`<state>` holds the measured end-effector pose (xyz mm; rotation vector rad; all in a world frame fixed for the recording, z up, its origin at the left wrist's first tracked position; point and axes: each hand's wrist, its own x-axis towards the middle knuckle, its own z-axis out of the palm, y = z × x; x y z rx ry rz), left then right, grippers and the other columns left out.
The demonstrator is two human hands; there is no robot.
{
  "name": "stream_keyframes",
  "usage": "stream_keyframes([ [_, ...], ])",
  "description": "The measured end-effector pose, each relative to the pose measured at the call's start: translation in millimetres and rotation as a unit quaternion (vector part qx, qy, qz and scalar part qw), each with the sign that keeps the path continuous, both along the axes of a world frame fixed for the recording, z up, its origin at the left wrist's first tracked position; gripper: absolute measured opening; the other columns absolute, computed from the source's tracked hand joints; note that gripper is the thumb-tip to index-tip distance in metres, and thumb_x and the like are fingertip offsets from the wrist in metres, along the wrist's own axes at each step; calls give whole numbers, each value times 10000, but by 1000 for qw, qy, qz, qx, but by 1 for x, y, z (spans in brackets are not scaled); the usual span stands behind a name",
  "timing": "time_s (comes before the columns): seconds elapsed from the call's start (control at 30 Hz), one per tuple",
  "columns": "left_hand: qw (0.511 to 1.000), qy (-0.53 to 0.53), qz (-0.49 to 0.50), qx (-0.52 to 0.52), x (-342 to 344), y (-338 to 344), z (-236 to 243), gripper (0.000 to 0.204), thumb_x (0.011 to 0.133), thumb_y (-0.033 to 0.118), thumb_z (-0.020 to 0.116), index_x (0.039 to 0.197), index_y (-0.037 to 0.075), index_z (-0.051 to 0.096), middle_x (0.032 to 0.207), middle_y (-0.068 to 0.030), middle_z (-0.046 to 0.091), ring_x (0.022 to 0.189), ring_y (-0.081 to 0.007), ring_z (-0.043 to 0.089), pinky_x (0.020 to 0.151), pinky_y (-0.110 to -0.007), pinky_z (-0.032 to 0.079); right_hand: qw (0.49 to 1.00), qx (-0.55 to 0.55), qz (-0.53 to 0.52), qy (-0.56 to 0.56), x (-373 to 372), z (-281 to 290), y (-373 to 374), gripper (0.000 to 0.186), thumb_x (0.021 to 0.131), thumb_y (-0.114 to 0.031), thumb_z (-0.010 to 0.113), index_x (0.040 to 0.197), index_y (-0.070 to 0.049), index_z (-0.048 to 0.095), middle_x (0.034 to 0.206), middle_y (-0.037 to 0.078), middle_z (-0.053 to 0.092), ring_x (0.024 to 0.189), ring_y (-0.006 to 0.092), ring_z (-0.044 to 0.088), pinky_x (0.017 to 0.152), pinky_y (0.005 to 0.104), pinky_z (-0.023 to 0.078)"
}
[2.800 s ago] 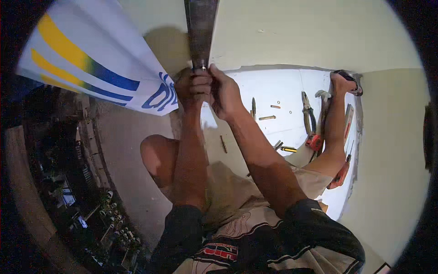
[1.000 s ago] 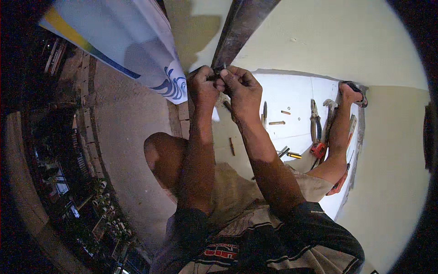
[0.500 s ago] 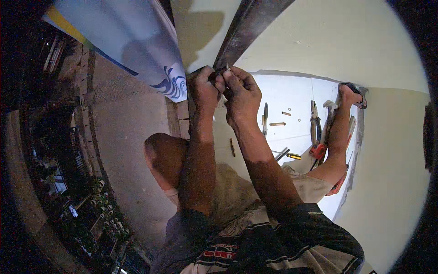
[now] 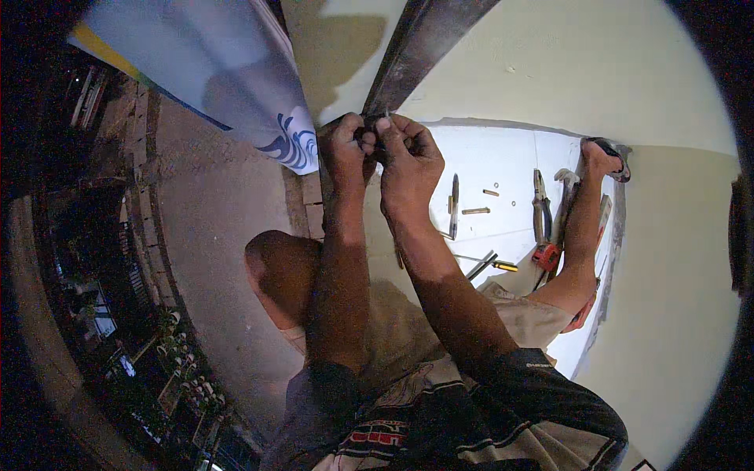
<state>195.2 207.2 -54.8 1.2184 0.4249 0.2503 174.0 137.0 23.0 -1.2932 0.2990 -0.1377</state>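
Your right hand (image 4: 412,161) is nearly closed, thumb and forefinger pinching a small shiny metal piece (image 4: 387,115) at the lower end of a dark metal bar (image 4: 424,59). The bar is long, straight-sided and scuffed, with a dull grime over its face. Your left hand (image 4: 345,153) is curled just beside it, knuckles up; you cannot tell what its fingers grip. To your right, smooth white tile (image 4: 479,161) carries slim brass-coloured bolts (image 4: 476,210), pliers (image 4: 542,208), a hammer (image 4: 565,179), a rounded red tape measure (image 4: 547,257) and a yellow-and-black screwdriver (image 4: 505,266)

A rough grey strip (image 4: 510,124) edges the tile along the matt cream wall (image 4: 628,86). The lower corner of a glossy banner (image 4: 228,71) hangs close by your left wrist, while a stretch of tile separates your right forearm from the pliers

The bar's top runs out of view. Your fingers mask its lower tip, your leg covers most of a red tool (image 4: 581,318), and the far left is too dark to read
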Motion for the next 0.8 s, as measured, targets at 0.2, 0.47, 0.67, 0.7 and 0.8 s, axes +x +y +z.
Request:
stream_keyframes([
  [0.2,992,31,-23,-122,-1,1,21,177,848,81,561,690,103,484,614,16,443,529,-85,385,459,-249,302,999,23,3,28,0,1,-2,153,920,-110,702,882,29,651,763,61,666,640,93,605,559,236,492],
  [0.47,981,81,-8,-175,-1,2,22,308,964,236,490,674,136,496,603,36,487,425,-48,354,376,-221,247,996,24,60,61,-1,1,-8,223,979,-157,624,1016,63,634,872,119,689,699,166,651,627,286,559],
  [0.67,952,36,-34,-301,-4,3,36,254,976,174,446,747,100,526,652,34,517,477,-25,402,388,-165,277,982,148,79,93,-2,4,-12,271,1023,-199,528,1079,56,599,961,146,683,777,204,662,703,318,561],
  [0.7,953,36,-33,-300,-7,3,35,254,976,174,446,747,100,526,652,34,517,477,-25,402,388,-165,277,980,151,84,103,-1,5,-12,276,1024,-207,521,1089,51,593,967,149,681,790,210,661,714,322,560],
  [0.8,995,-43,-63,-67,-9,4,32,226,951,101,428,753,79,533,663,29,528,520,-22,433,417,-151,288,972,170,97,127,3,8,-13,284,1024,-222,516,1094,42,591,968,149,679,811,218,658,730,327,557],
])
